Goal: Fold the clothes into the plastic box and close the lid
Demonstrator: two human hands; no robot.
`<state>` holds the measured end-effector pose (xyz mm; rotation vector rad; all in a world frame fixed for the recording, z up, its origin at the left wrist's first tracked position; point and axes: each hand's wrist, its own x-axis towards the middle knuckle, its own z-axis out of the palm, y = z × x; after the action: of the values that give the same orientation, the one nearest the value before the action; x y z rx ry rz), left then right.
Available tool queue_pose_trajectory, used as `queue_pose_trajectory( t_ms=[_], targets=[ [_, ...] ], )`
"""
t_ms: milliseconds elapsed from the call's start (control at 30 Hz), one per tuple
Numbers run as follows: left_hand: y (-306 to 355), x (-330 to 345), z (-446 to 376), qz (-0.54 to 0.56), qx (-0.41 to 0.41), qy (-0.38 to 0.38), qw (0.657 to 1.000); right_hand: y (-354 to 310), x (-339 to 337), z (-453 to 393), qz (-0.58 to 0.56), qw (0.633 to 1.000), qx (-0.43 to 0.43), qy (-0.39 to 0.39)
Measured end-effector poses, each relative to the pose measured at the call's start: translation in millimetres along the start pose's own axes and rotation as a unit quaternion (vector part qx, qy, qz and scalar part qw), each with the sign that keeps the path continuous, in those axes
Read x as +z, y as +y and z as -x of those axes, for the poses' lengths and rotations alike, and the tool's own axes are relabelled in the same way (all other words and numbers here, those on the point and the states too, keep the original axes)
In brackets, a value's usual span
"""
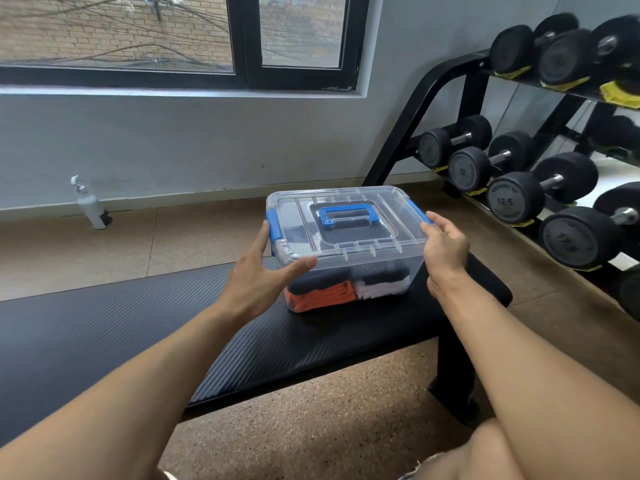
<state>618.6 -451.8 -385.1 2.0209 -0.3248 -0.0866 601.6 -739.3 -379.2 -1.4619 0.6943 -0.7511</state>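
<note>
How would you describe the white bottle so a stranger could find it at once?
Start at the window, then drop down the grey wall to the floor. The white bottle stands there alone, left of the black bench, the only white upright thing near the skirting.

Clear plastic box (349, 268) with blue handle (346, 215) and blue latches (273, 226); inside, orange, white and dark, perhaps navy, clothes (346, 285). Black ribbed bench (138, 327); speckled brown floor (329, 420) at six o'clock.
</note>
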Motion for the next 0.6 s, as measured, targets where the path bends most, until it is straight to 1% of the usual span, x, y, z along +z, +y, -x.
queue_pose_trajectory(
  t_ms=[167, 267, 400, 500, 600],
  targets=[
    [9.1, 17.2, -0.2, 0.018, 0.011, -0.03, 0.999, 1.2, -20.6, -16.4, 0.01, 1.0, -0.012, 0.026],
    [14.2, 24.4, -1.2, 0.03, 0.015, -0.019, 0.999, 1.8, -25.6, -22.1, 0.025, 0.999, -0.017, 0.016],
    [15.0, 24.7, 1.1, 0.02, 0.018, -0.008, 1.0, 1.7, -24.6, -21.9, 0.039, 0.999, -0.02, 0.015],
    [11.9, 23.1, 1.5, 0.019, 0.014, -0.017, 1.0, 0.7, -24.9, -21.8, 0.053, 0.998, -0.024, 0.013],
    [10.4, 19.1, 5.0, 0.024, 0.004, -0.023, 0.999, -1.3, -26.1, -14.3, 0.093, 0.995, -0.032, 0.014]
  ],
)
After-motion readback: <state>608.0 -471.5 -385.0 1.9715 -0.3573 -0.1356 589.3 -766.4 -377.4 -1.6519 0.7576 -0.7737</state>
